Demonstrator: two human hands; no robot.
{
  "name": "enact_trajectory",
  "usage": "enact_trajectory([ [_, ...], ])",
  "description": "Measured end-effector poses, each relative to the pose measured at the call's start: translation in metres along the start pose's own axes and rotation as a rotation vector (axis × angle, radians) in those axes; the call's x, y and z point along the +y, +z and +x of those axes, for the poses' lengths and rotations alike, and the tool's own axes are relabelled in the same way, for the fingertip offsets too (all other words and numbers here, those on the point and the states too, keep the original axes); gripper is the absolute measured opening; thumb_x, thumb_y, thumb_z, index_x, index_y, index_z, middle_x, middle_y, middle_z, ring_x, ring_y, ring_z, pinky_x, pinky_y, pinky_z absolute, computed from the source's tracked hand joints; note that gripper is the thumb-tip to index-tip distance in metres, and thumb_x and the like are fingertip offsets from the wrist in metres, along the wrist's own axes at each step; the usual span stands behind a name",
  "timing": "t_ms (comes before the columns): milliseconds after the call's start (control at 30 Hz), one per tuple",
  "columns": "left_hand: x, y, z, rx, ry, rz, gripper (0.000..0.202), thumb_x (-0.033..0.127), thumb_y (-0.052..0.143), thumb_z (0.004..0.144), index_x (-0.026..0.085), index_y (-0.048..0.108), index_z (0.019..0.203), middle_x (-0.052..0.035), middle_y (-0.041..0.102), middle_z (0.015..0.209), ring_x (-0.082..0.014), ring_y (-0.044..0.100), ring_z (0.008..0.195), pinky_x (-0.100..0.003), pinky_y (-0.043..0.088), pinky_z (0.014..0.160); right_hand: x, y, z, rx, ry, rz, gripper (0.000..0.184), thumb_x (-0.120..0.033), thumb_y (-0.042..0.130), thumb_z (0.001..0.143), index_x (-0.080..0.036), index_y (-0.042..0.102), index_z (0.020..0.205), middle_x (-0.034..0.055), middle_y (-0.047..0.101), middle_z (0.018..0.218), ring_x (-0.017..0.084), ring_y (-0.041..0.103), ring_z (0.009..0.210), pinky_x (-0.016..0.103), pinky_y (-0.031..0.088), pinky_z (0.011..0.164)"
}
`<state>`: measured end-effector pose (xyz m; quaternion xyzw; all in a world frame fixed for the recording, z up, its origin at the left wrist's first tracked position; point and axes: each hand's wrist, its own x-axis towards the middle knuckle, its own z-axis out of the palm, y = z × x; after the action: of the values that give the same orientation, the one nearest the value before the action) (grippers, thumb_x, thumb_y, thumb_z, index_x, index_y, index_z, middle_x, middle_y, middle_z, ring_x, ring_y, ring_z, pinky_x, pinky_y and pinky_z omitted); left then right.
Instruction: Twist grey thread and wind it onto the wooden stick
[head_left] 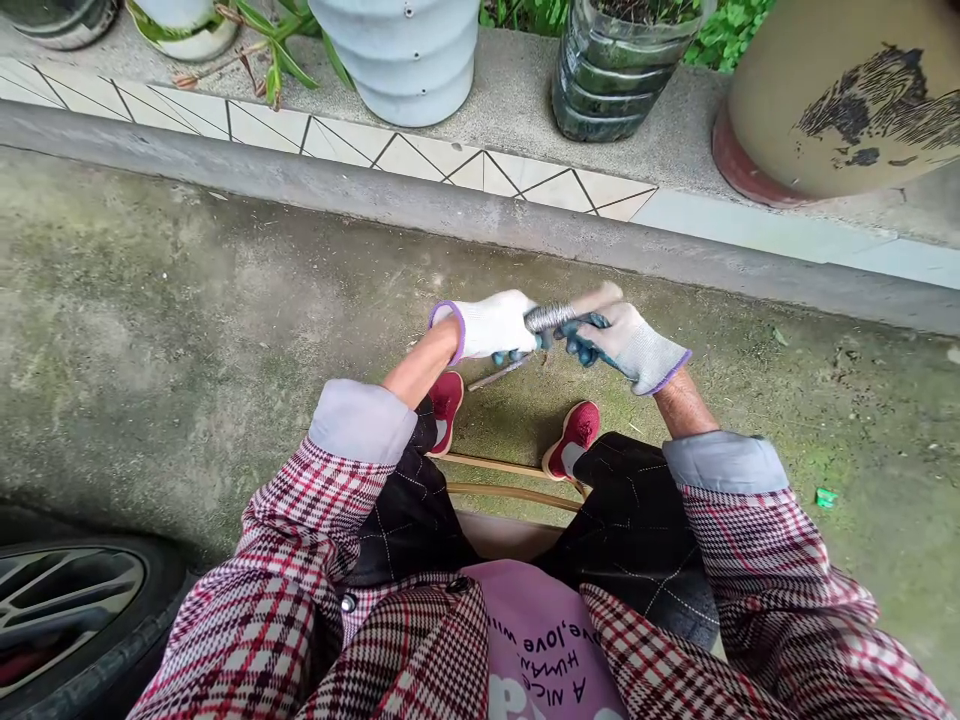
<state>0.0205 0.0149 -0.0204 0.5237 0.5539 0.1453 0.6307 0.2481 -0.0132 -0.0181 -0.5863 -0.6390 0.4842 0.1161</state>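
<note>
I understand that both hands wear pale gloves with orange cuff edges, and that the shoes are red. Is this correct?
Not quite: the cuff edges are purple in the head view. The left hand and right hand do wear pale gloves, and the shoes are red.

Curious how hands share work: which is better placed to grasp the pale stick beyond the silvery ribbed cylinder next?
Probably the right hand, gloved in white and blue: its fingers lie beside the pale stick. The left hand holds the cylinder's opposite end.

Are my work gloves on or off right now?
On: pale gloves cover the left hand and right hand, with purple cuff edges showing.
</note>
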Motion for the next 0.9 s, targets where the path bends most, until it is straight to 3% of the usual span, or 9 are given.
enact_trajectory([
  [100, 0.003, 0.001, 0.007, 0.034, 0.102, -0.020, 0.017, 0.009, 0.084, 0.061, 0.018, 0.076, 0.073, -0.0014, 0.058, 0.053, -0.0173, 0.056, 0.052, -0.034, 0.051, 0.059, -0.002, 0.002, 0.001, 0.045, -0.003, 0.023, 0.030, -0.038, 0.059, 0.087, -0.015, 0.078, 0.089, 0.0074, 0.075, 0.077, 0.017, 0.066, 0.065, 0.031, 0.054, 0.065],
  [200, 0.010, 0.004, 0.008, 0.067, 0.196, -0.193, 0.023, 0.011, 0.089, 0.065, 0.018, 0.077, 0.083, 0.0005, 0.058, 0.058, -0.0144, 0.056, 0.057, -0.030, 0.053, 0.062, -0.003, -0.001, 0.003, 0.061, -0.046, -0.070, 0.031, -0.034, 0.057, 0.087, -0.015, 0.080, 0.096, 0.0063, 0.078, 0.082, 0.019, 0.069, 0.073, 0.032, 0.054, 0.072],
  [333, 0.027, 0.012, 0.001, 0.013, 0.134, -0.415, 0.018, 0.024, 0.082, 0.084, 0.017, 0.074, 0.099, 0.0028, 0.059, 0.062, -0.0098, 0.054, 0.054, -0.026, 0.054, 0.061, -0.002, -0.004, 0.003, 0.082, -0.072, -0.120, 0.035, -0.029, 0.056, 0.087, -0.016, 0.081, 0.108, 0.0064, 0.080, 0.091, 0.020, 0.071, 0.079, 0.034, 0.055, 0.076],
  [433, 0.039, 0.019, -0.002, -0.020, 0.117, -0.490, 0.018, 0.022, 0.077, 0.089, 0.015, 0.072, 0.105, 0.0028, 0.063, 0.065, -0.0086, 0.057, 0.056, -0.025, 0.055, 0.063, 0.001, -0.004, 0.006, 0.135, -0.094, -0.111, 0.035, -0.031, 0.057, 0.088, -0.015, 0.081, 0.109, 0.0085, 0.081, 0.097, 0.023, 0.073, 0.086, 0.038, 0.057, 0.084],
  [600, 0.045, 0.026, 0.011, 0.100, 0.140, -0.648, 0.026, 0.005, 0.079, 0.078, 0.015, 0.068, 0.100, 0.0014, 0.072, 0.077, -0.0109, 0.069, 0.067, -0.033, 0.061, 0.081, 0.011, -0.014, 0.012, 0.510, -0.119, 0.037, 0.044, -0.029, 0.063, 0.085, -0.017, 0.076, 0.125, 0.0123, 0.079, 0.122, 0.028, 0.074, 0.108, 0.047, 0.058, 0.100],
  [700, 0.043, 0.028, 0.024, 0.180, 0.153, -0.747, 0.024, 0.003, 0.077, 0.075, 0.016, 0.066, 0.093, 0.0015, 0.073, 0.077, -0.0135, 0.073, 0.071, -0.039, 0.061, 0.090, 0.008, -0.014, 0.007, 0.668, -0.117, 0.078, 0.044, -0.029, 0.064, 0.084, -0.018, 0.075, 0.125, 0.0131, 0.079, 0.123, 0.029, 0.074, 0.109, 0.050, 0.058, 0.103],
  [767, 0.042, 0.032, 0.033, 0.235, 0.162, -0.827, 0.025, 0.004, 0.077, 0.073, 0.017, 0.065, 0.091, 0.0015, 0.074, 0.078, -0.0153, 0.075, 0.076, -0.040, 0.060, 0.093, 0.001, -0.005, -0.001, 0.627, -0.142, 0.104, 0.040, -0.031, 0.064, 0.086, -0.018, 0.074, 0.123, 0.0122, 0.079, 0.120, 0.028, 0.074, 0.107, 0.048, 0.058, 0.103],
  [833, 0.042, 0.040, 0.042, 0.288, 0.162, -0.896, 0.025, 0.007, 0.078, 0.073, 0.018, 0.065, 0.090, 0.0013, 0.074, 0.079, -0.0165, 0.077, 0.084, -0.038, 0.059, 0.096, -0.007, 0.007, -0.006, 0.497, -0.134, 0.110, 0.039, -0.033, 0.066, 0.088, -0.020, 0.072, 0.124, 0.0093, 0.081, 0.115, 0.026, 0.075, 0.102, 0.045, 0.060, 0.099],
  [900, 0.044, 0.053, 0.049, 0.338, 0.153, -0.945, 0.023, 0.010, 0.078, 0.073, 0.018, 0.065, 0.090, 0.0012, 0.075, 0.081, -0.0164, 0.077, 0.088, -0.036, 0.059, 0.096, -0.012, 0.019, -0.006, 0.426, -0.107, 0.052, 0.048, -0.033, 0.072, 0.084, -0.023, 0.068, 0.131, 0.0073, 0.081, 0.110, 0.027, 0.076, 0.097, 0.044, 0.062, 0.092],
])
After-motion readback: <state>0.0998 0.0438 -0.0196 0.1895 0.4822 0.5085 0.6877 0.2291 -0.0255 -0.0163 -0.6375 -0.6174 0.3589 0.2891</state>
